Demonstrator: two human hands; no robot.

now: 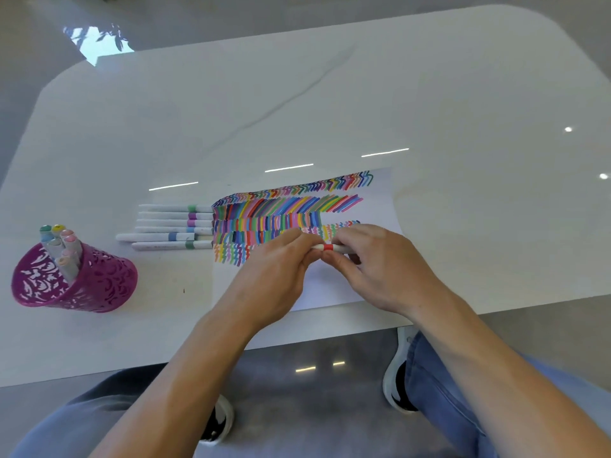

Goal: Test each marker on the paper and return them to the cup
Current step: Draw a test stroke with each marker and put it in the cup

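Red-banded marker point(328, 247), both ends hidden within left hand point(277, 269) and right hand point(380, 262); pink cup point(99, 285), middle left, conceals its markers point(62, 249) below mid-barrel

No text, label, brand or number could be read. The paper point(347, 285) bore only rows of coloured strokes, and any print on the markers point(172, 226) at its left was too blurred to tell.

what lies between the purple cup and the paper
In the head view, six loose markers lie side by side on the table, ends reaching the paper.
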